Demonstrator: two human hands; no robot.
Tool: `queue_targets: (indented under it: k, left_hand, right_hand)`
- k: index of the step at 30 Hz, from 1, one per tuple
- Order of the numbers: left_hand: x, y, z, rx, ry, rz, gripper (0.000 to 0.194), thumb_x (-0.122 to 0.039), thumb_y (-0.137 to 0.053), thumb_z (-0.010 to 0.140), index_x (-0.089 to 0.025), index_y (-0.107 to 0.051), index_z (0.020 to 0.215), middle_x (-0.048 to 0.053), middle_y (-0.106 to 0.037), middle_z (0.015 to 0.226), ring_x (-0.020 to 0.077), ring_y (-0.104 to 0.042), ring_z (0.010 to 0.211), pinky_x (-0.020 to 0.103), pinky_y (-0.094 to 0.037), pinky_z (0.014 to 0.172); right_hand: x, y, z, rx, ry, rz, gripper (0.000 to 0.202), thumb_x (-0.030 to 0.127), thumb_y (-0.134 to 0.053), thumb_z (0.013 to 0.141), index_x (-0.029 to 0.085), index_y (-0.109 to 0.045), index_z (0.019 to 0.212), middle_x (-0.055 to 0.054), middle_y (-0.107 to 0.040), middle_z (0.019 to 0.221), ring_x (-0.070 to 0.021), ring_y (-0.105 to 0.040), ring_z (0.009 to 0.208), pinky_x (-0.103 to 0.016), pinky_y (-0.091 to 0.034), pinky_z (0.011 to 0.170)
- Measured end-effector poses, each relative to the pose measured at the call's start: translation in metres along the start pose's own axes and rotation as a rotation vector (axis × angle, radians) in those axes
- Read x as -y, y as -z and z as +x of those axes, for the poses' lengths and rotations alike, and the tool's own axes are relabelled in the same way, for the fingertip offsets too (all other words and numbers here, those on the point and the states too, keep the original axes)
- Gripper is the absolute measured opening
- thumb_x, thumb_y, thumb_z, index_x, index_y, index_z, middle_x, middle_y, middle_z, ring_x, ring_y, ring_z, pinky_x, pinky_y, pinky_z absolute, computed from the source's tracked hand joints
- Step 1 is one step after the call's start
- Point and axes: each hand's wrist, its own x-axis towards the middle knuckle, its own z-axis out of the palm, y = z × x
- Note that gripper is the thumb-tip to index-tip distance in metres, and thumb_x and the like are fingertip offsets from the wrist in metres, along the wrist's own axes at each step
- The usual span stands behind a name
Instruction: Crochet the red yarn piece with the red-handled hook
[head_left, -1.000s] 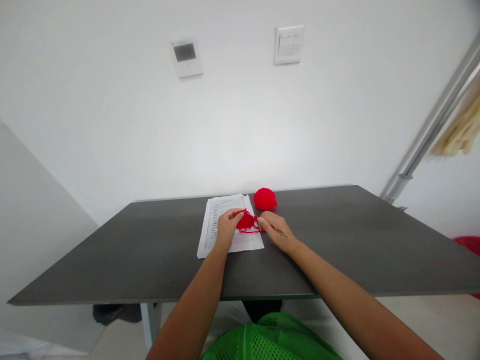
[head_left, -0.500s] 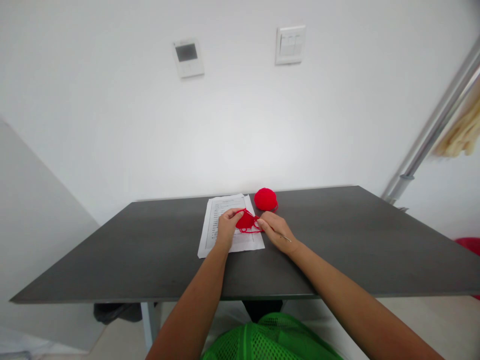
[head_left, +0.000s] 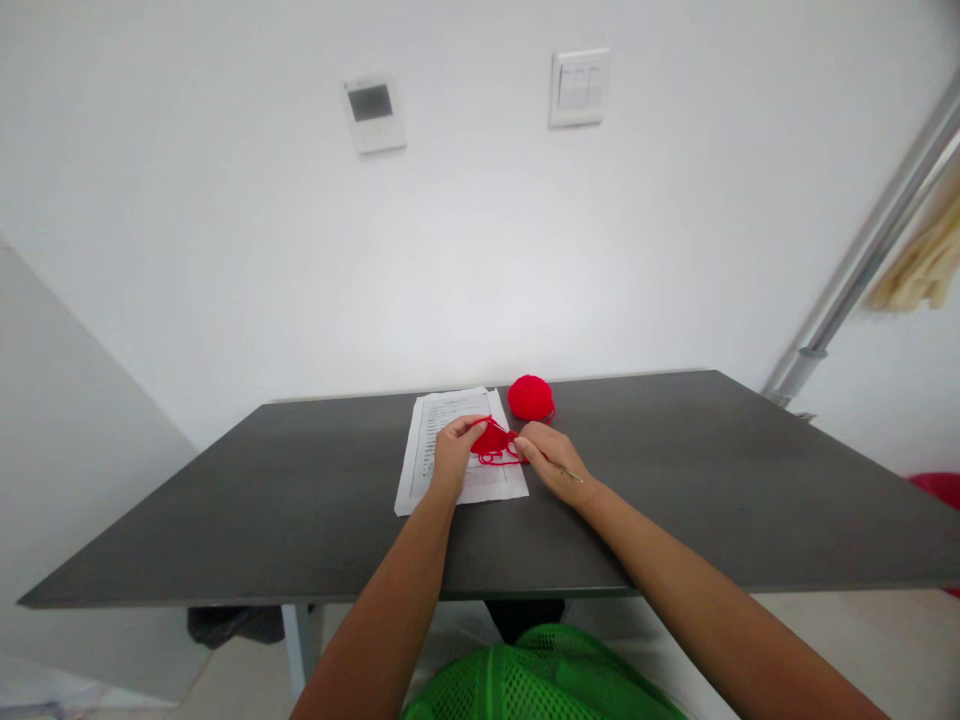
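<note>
A small piece of red crochet work [head_left: 491, 438] is pinched at its left side by my left hand [head_left: 454, 446], over the printed sheet. My right hand [head_left: 551, 459], close on its right, is closed round a thin metal crochet hook [head_left: 570, 473] whose rear end sticks out over the wrist. The hook's tip is too small to make out among the red loops. Loose red yarn [head_left: 501, 462] loops between both hands. Just behind my right hand a ball of red yarn [head_left: 530, 398] rests on the table.
A printed paper sheet [head_left: 420, 490] lies on the dark table [head_left: 315, 500] beneath my left hand. The table's far edge meets a white wall with a thermostat panel [head_left: 373, 113] and a light switch [head_left: 579, 87]. A metal pipe [head_left: 847, 290] runs down at the right.
Almost nothing differs. The red crochet work has tilted very slightly between my fingers, while both hands keep their places and grip.
</note>
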Motion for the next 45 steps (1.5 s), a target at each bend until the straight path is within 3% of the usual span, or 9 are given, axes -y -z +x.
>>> queue_targets:
  k: [14, 20, 26, 33, 37, 41, 45]
  left_hand:
    - [-0.006, 0.001, -0.004, 0.013, -0.053, 0.132, 0.019, -0.026, -0.068, 0.064, -0.015, -0.072, 0.079, 0.005, -0.073, 0.078, 0.0193, -0.065, 0.075, 0.031, -0.049, 0.073]
    - [-0.007, 0.0, -0.004, -0.006, -0.036, 0.174, 0.017, -0.024, -0.068, 0.063, -0.016, -0.071, 0.077, 0.004, -0.072, 0.073, 0.0176, -0.064, 0.069, 0.03, -0.05, 0.07]
    - [-0.004, -0.001, -0.003, 0.008, -0.021, 0.1, 0.017, -0.023, -0.068, 0.062, -0.014, -0.069, 0.077, 0.003, -0.07, 0.07, 0.0148, -0.062, 0.063, 0.028, -0.049, 0.066]
    - [0.001, -0.003, -0.002, -0.031, 0.065, -0.02, 0.021, -0.022, -0.074, 0.054, -0.014, -0.061, 0.07, 0.002, -0.068, 0.062, 0.014, -0.062, 0.057, 0.026, -0.047, 0.06]
    - [-0.002, -0.006, -0.006, 0.034, 0.024, 0.045, 0.021, -0.022, -0.076, 0.054, -0.014, -0.062, 0.068, 0.003, -0.068, 0.064, 0.0136, -0.061, 0.059, 0.025, -0.047, 0.061]
    - [-0.003, -0.008, -0.007, 0.038, -0.009, 0.022, 0.023, -0.025, -0.076, 0.056, -0.015, -0.061, 0.069, 0.002, -0.068, 0.065, 0.0139, -0.061, 0.062, 0.026, -0.046, 0.063]
    - [-0.005, -0.009, -0.009, 0.088, 0.027, -0.039, 0.025, -0.027, -0.077, 0.057, -0.015, -0.061, 0.072, 0.001, -0.067, 0.065, 0.0131, -0.06, 0.06, 0.026, -0.047, 0.063]
  right_hand:
    - [0.002, -0.004, 0.0, 0.027, 0.058, -0.111, 0.024, 0.024, -0.04, 0.095, 0.02, -0.05, 0.074, -0.003, -0.054, 0.069, -0.0156, -0.048, 0.066, -0.028, -0.039, 0.063]
    - [0.001, -0.006, 0.0, -0.023, -0.088, -0.03, 0.033, 0.027, -0.036, 0.097, 0.021, -0.045, 0.065, 0.0, -0.05, 0.063, -0.0137, -0.047, 0.06, -0.027, -0.038, 0.06]
    - [0.002, -0.009, 0.0, 0.06, 0.042, -0.163, 0.027, 0.025, -0.037, 0.096, 0.02, -0.051, 0.073, -0.005, -0.056, 0.07, -0.0175, -0.049, 0.069, -0.029, -0.039, 0.065]
    - [0.0, -0.007, -0.001, 0.066, 0.055, -0.178, 0.027, 0.024, -0.038, 0.096, 0.021, -0.05, 0.072, -0.004, -0.055, 0.069, -0.0172, -0.049, 0.068, -0.029, -0.039, 0.064]
    - [-0.001, -0.009, -0.002, 0.031, -0.033, -0.089, 0.023, 0.025, -0.04, 0.095, 0.021, -0.05, 0.074, -0.003, -0.056, 0.071, -0.0162, -0.052, 0.068, -0.029, -0.041, 0.065]
    - [-0.004, -0.011, -0.001, -0.052, -0.203, 0.022, 0.005, 0.025, -0.053, 0.087, 0.021, -0.052, 0.089, -0.001, -0.056, 0.077, -0.0152, -0.053, 0.07, -0.028, -0.043, 0.066]
    - [-0.007, -0.009, 0.001, -0.148, -0.308, 0.122, 0.015, 0.027, -0.06, 0.081, 0.021, -0.057, 0.094, -0.005, -0.058, 0.091, -0.0182, -0.055, 0.083, -0.03, -0.045, 0.071]
